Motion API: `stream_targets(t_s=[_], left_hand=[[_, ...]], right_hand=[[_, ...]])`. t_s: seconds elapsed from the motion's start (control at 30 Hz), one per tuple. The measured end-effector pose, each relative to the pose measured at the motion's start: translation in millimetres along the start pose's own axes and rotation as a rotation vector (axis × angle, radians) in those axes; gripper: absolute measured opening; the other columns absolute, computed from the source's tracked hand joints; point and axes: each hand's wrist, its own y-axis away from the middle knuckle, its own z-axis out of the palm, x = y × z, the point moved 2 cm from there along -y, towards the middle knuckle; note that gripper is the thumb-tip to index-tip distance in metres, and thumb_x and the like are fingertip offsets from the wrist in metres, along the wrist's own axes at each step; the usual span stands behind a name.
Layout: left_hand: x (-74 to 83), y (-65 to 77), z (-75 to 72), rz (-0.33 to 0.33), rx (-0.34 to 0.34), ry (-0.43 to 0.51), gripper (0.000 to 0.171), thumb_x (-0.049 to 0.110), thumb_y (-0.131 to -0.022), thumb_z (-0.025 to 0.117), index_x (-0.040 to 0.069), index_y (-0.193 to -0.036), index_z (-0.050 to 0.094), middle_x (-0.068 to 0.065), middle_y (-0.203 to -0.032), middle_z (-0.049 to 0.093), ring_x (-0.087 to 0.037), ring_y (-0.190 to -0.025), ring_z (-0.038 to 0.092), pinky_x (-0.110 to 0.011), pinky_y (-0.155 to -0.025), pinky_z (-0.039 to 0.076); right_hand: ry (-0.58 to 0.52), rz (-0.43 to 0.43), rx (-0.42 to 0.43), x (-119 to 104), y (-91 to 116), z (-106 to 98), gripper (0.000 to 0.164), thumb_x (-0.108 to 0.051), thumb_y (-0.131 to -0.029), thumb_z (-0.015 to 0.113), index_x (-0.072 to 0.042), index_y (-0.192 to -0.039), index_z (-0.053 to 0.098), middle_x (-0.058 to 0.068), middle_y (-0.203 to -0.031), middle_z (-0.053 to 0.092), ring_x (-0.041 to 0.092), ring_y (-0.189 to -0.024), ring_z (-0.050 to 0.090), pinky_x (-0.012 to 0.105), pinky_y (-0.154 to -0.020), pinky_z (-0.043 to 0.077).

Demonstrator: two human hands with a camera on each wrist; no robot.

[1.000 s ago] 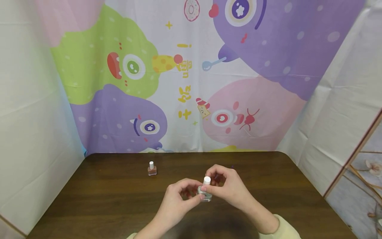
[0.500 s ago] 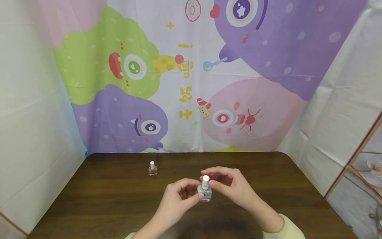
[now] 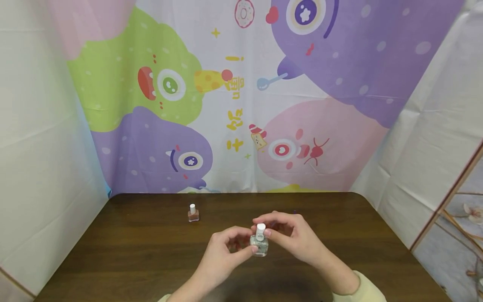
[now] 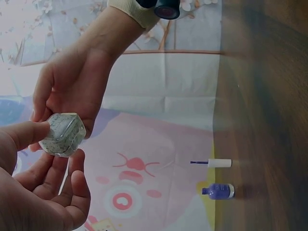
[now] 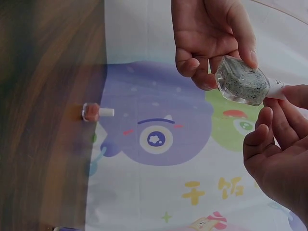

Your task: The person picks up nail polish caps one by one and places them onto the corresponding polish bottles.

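Note:
A glass nail polish bottle with pale speckled polish is held roughly upright above the table, its white cap on top. My left hand pinches the bottle body between thumb and fingers. At the cap is my right hand, gripping it with the thumb on the near side and fingers behind. In the right wrist view the speckled bottle shows dark flecks, and the right thumb and fingers close on the cap. The left wrist view shows the bottle's base, with the cap hidden.
A brown nail polish bottle stands at the back left of the dark wooden table. In the left wrist view an uncapped purple polish bottle stands beside its white-handled brush cap. A cartoon-print curtain hangs behind.
My right thumb has shifted from low on the bottle's neck up to the side of the cap, and the right fingers have reached further left behind it. The left hand keeps its hold.

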Motion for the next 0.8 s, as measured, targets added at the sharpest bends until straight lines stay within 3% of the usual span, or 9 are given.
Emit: stream_targets(t_s=[0.3,0.5,0.8], left_hand=[[2.3,0.1,1.1,-0.005,0.006,0.004,0.023,0.019,-0.078,0.077,0.011,-0.099,0.07,-0.003,-0.083,0.069,-0.006,-0.072,0.057,-0.022,-0.063,0.049],[3.0,-0.9,1.7,-0.016,0.009,-0.001,0.022,0.018,-0.077,0.077,0.011,-0.097,0.07,-0.003,-0.081,0.068,-0.006,-0.07,0.056,-0.021,-0.063,0.049],[1.4,-2.3,2.5,-0.044,0.003,0.0,0.021,0.016,-0.076,0.078,0.017,-0.096,0.07,0.001,-0.081,0.068,-0.007,-0.07,0.058,-0.023,-0.063,0.05]], right_hand=[[0.051,0.005,0.035,0.6,1.1,-0.9,0.019,-0.002,-0.089,0.062,-0.002,-0.107,0.065,0.007,-0.098,0.069,0.013,-0.085,0.064,0.029,-0.066,0.053],[0.088,0.03,0.071,0.4,1.3,-2.4,0.02,-0.004,-0.086,0.066,-0.012,-0.104,0.067,0.003,-0.096,0.069,0.01,-0.078,0.061,0.028,-0.063,0.052],[0.086,-0.003,0.111,1.2,1.0,-2.5,0.02,-0.001,-0.084,0.068,-0.009,-0.101,0.066,0.006,-0.09,0.067,0.01,-0.075,0.058,0.028,-0.063,0.051]])
